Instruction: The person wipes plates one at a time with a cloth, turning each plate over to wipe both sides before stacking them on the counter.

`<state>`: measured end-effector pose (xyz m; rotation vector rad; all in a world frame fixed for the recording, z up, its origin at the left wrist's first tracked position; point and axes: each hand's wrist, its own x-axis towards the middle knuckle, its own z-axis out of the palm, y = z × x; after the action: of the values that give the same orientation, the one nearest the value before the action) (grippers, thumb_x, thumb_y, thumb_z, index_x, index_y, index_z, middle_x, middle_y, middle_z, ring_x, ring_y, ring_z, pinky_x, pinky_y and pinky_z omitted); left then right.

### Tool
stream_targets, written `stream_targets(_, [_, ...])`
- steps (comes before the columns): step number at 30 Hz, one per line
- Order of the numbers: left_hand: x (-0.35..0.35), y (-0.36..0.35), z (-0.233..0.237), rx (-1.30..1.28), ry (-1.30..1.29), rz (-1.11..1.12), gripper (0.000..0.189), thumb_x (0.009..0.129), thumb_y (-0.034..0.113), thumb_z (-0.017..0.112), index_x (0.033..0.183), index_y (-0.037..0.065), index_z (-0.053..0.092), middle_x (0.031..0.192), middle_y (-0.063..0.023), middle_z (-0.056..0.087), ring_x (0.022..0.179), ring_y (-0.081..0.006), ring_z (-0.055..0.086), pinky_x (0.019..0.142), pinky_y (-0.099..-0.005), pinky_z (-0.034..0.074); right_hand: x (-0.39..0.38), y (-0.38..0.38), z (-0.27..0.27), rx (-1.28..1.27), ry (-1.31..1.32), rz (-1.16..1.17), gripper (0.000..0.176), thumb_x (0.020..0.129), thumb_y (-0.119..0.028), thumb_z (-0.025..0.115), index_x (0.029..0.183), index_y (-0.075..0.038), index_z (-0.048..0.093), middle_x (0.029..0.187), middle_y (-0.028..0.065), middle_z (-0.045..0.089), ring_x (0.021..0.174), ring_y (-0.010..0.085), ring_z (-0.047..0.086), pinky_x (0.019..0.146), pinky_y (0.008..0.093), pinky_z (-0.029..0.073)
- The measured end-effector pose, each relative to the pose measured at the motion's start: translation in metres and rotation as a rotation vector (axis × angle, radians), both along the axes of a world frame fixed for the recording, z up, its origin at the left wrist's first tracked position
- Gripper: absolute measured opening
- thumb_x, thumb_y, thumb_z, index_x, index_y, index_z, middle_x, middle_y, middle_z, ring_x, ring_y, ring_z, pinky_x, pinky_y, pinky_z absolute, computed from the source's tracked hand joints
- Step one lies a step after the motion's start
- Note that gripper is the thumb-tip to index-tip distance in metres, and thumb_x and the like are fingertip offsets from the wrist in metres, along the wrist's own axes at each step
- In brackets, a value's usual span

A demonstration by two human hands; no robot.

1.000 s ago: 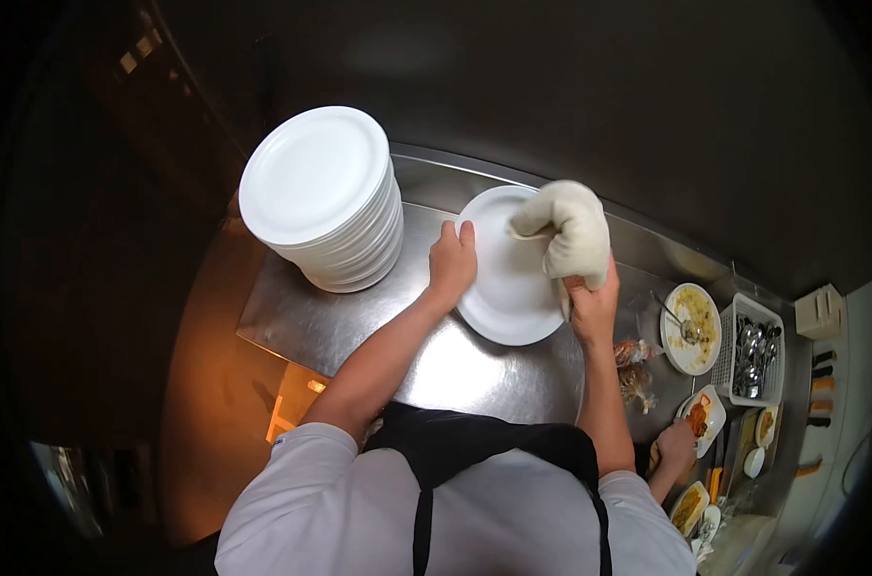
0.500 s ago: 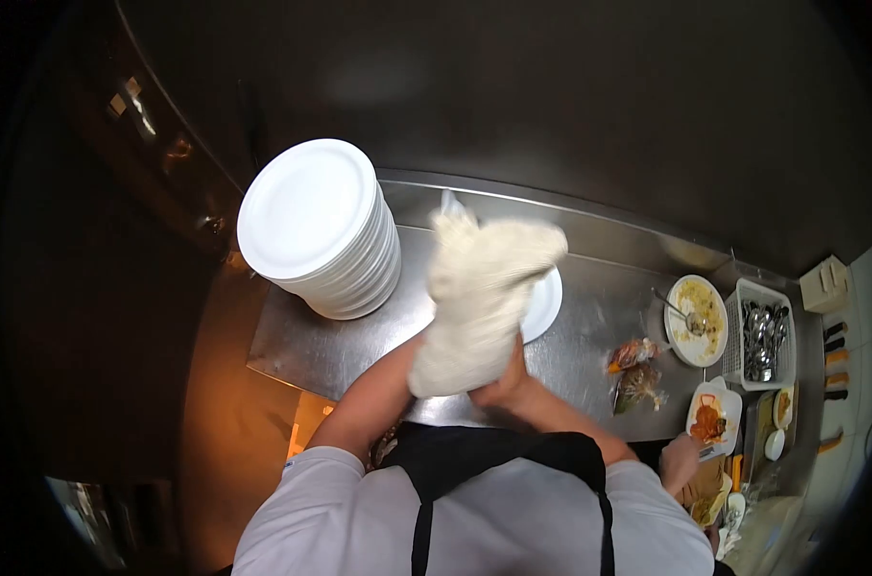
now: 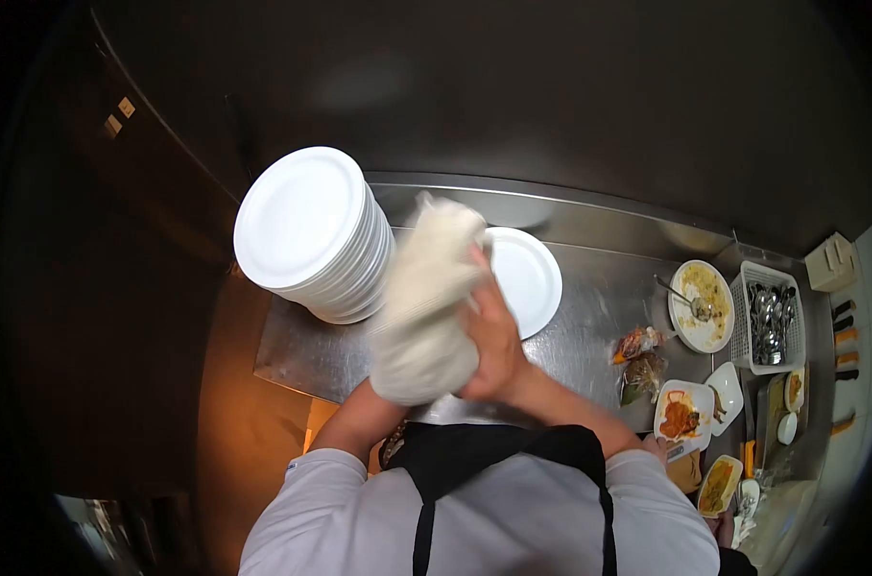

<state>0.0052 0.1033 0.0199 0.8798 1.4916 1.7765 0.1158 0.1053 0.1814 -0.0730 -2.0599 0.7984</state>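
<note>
"How are things lying on your head feed?"

"Working down from the biggest, I'm seeing a steel counter (image 3: pixel 589 283) under a dark wall (image 3: pixel 570 106), with a tall stack of white plates (image 3: pixel 301 221) standing at its left end. A cream cloth (image 3: pixel 424 312) is stretching lengthwise away from the wearer, between that stack and a single white plate (image 3: pixel 534 285)."

"Which hand is sitting nearer the single plate?"

"The right hand (image 3: pixel 495 344). The plate is lying on the counter just beyond it, slightly rightward (hand and cloth are hiding some of its left edge, so I'm not judging contact)."

"And what are the hands doing?"

"The right's fingers are lying against the cloth's right side; with the blur, I can't tell whether they're pinching it. The cloth is covering the left hand, so I can't tell its state either."
</note>
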Motion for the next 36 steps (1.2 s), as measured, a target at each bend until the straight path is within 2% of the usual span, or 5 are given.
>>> stream_targets(6, [0.018, -0.011, 0.004, 0.039, 0.007, 0.019, 0.046, 0.105, 0.042, 0.041, 0.099, 0.0, 0.059, 0.085, -0.0151, 0.066, 0.078, -0.0265, 0.063, 0.071, -0.0403, 0.047, -0.02, 0.053, -0.022, -0.721, 0.023, -0.04, 0.031, 0.095, -0.022, 0.057, 0.11, 0.004, 0.065, 0.092, 0.0136, 0.072, 0.087, 0.0242, 0.07, 0.079, 0.0365, 0.052])
stream_targets(16, [-0.004, -0.009, 0.016, 0.014, 0.032, 0.01, 0.047, 0.105, 0.043, 0.04, 0.1, 0.001, 0.059, 0.083, -0.0141, 0.065, 0.077, -0.0246, 0.062, 0.07, -0.0397, 0.047, 0.0, -0.008, 0.009, 0.091, 0.04, -0.005, 0.07, 0.069, -0.038, 0.069, 0.128, -0.001, 0.062, 0.148, 0.0279, 0.041, 0.142, 0.0463, 0.032, 0.118, 0.0588, 0.016])
stream_targets(24, [0.005, -0.001, 0.036, 0.135, 0.105, 0.141, 0.047, 0.105, 0.044, 0.04, 0.1, 0.001, 0.059, 0.082, -0.0133, 0.065, 0.076, -0.023, 0.062, 0.069, -0.0392, 0.046, 0.017, 0.006, -0.017, -0.663, -0.112, 0.186, 0.041, 0.095, -0.021, 0.055, 0.129, 0.002, 0.056, 0.135, 0.019, 0.054, 0.129, 0.0301, 0.049, 0.106, 0.038, 0.038])
stream_targets(31, [-0.047, 0.027, 0.178, 0.017, 0.728, 0.391, 0.045, 0.102, 0.045, 0.047, 0.085, 0.004, 0.053, 0.065, -0.0199, 0.061, 0.063, -0.043, 0.062, 0.058, -0.0476, 0.047, 0.098, 0.007, -0.02, -0.49, 0.07, -0.243, 0.05, 0.081, -0.005, 0.073, 0.127, 0.003, 0.056, 0.124, 0.0138, 0.059, 0.111, 0.0239, 0.058, 0.092, 0.035, 0.048])
stream_targets(36, [-0.04, 0.022, 0.274, 0.217, 0.883, 0.355, 0.038, 0.092, 0.038, 0.069, 0.097, 0.003, 0.056, 0.066, -0.0175, 0.065, 0.062, -0.0333, 0.068, 0.058, -0.0411, 0.053, 0.076, 0.064, 0.027, -1.136, 0.428, -0.288, 0.041, 0.086, -0.006, 0.074, 0.12, 0.009, 0.057, 0.112, 0.0165, 0.065, 0.098, 0.0235, 0.065, 0.085, 0.0351, 0.053])
